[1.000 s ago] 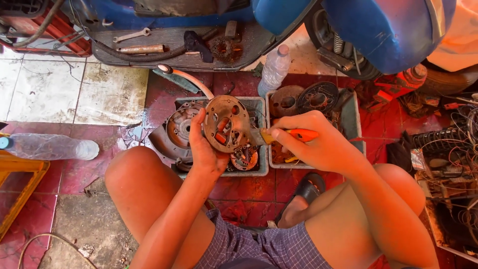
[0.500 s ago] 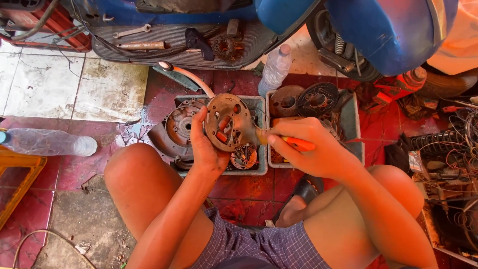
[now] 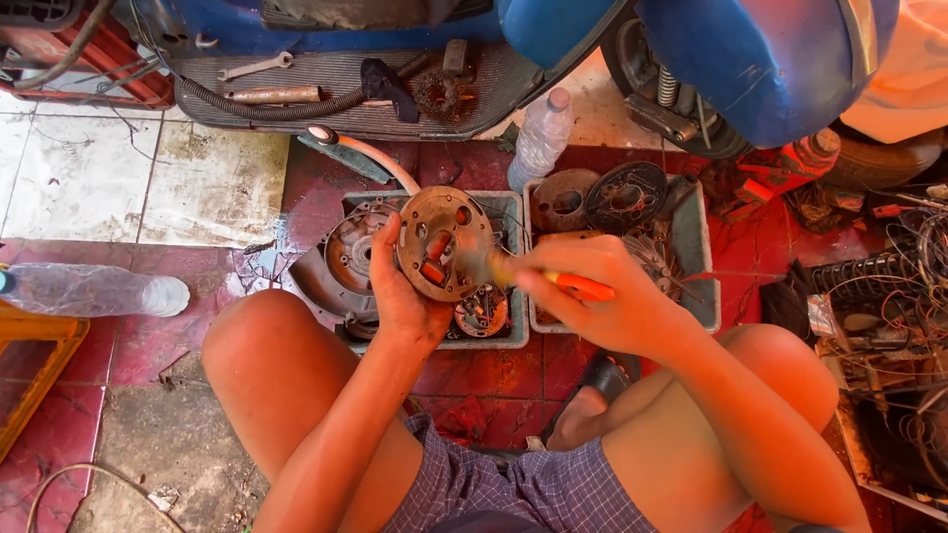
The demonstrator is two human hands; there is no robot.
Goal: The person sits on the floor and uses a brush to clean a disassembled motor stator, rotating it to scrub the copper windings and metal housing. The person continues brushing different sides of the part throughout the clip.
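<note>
Holding a round metal plate (image 3: 444, 242), the left hand (image 3: 405, 296) is gripping tight; the right hand (image 3: 602, 296) is squeezing an orange-handled brush (image 3: 553, 281) above grey trays (image 3: 513, 341), bottles (image 3: 541, 138) nearby.

I see two trays (image 3: 513, 341) side by side on the floor before my knees, a bottle (image 3: 541, 138) behind them, another bottle (image 3: 94, 293) lying far left, a wrench (image 3: 255, 67) on the scooter footboard (image 3: 296, 109) beyond.
</note>
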